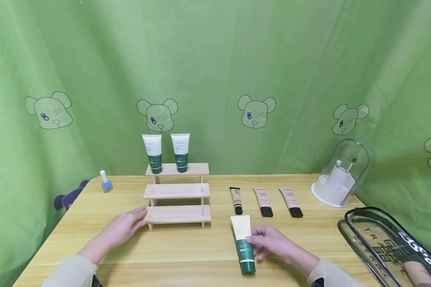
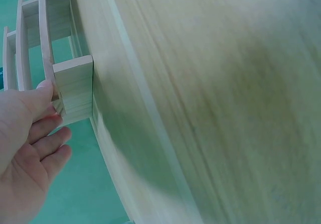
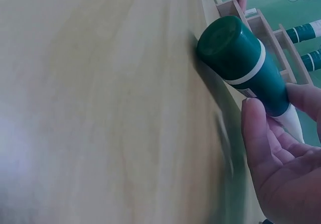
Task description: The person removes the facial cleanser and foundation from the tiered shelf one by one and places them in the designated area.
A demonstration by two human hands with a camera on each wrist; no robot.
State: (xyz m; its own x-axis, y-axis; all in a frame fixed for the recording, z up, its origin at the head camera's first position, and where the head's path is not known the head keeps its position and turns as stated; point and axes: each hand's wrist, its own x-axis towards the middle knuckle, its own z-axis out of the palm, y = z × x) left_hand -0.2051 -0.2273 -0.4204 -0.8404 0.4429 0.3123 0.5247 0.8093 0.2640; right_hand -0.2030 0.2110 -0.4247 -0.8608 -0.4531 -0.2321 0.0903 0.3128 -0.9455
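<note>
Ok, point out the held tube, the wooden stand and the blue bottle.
Held tube [image 1: 243, 246]: head view, green section.
Wooden stand [image 1: 176, 191]: head view, middle shelf.
Blue bottle [image 1: 107, 185]: head view, blue body.

Two plain pale beige sleeves [image 1: 70, 273], each with a black band [image 1: 318, 282] partly visible

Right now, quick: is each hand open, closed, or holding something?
Left hand: closed, holding the three-tier wooden stand by its lowest tier.
Right hand: closed, holding a green-and-white squeeze tube.
</note>
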